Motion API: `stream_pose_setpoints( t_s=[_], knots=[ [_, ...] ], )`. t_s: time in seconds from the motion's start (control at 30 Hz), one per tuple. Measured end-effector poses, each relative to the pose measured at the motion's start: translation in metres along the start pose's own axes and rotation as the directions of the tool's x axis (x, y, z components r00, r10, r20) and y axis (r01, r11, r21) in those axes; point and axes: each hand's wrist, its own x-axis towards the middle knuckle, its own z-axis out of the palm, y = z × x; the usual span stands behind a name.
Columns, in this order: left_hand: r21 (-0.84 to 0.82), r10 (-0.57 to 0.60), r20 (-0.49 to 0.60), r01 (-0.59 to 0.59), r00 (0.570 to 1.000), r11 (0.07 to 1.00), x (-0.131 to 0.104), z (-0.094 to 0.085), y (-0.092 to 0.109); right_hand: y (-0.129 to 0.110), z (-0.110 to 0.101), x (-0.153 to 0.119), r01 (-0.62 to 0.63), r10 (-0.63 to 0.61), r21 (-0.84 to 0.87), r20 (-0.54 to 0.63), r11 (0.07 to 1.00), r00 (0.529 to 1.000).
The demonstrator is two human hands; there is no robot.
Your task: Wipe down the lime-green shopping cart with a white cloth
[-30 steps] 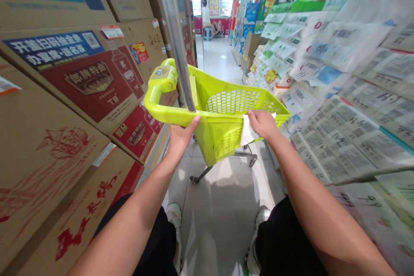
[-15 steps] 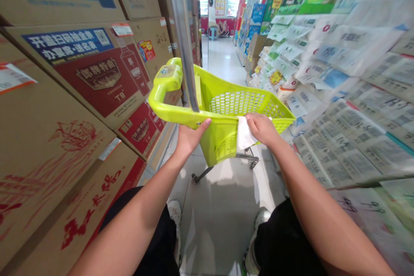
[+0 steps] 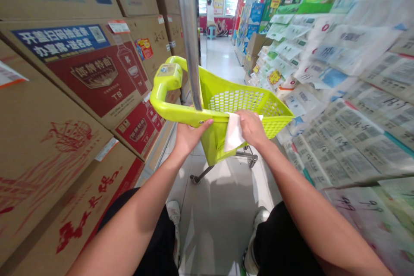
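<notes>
A lime-green plastic shopping cart (image 3: 176, 113) on metal legs with casters stands before me, a metal pole (image 3: 190, 43) rising at its near rim. My left hand (image 3: 191, 134) is closed round that rim just below the pole's foot, thumb toward me, the other fingers mostly hidden behind. Pressed over the same rim farther right, my right hand (image 3: 251, 127) grips a white cloth (image 3: 233, 133), which drapes down the cart's near side. The basket's perforated far wall (image 3: 236, 100) shows beyond my hands.
Stacked cardboard cartons (image 3: 93, 73) line the left side close to the cart. On the right, plastic-wrapped paper packs (image 3: 349, 129) are piled high. The tiled aisle (image 3: 223, 56) runs ahead to a blue stool (image 3: 211, 32), where a person (image 3: 210, 10) is seen.
My right hand has slid left along the rim with the white cloth, closer to my left hand. My left hand keeps its hold on the cart.
</notes>
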Motion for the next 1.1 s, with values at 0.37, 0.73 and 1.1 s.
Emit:
stream_pose_setpoints(
  t_s=[0.37, 0.73, 1.1],
  knots=[
    [0.007, -0.022, 0.008, 0.022, 1.000, 1.000, 0.003, -0.001, -0.006, 0.045, -0.003, -0.010, -0.200, 0.187, -0.129, -0.103, 0.971, 0.977],
    [0.029, -0.022, -0.021, 0.023, 1.000, 0.999, 0.007, -0.009, -0.004, 0.039, -0.014, -0.003, -0.191, 0.198, -0.127, 0.052, 0.974, 0.979],
    [0.034, -0.060, 0.008, 0.060, 0.998, 0.998, 0.008, -0.006, -0.010, -0.018, 0.006, -0.005, 0.110, -0.109, 0.085, -0.013, 0.990, 0.994]
  ],
)
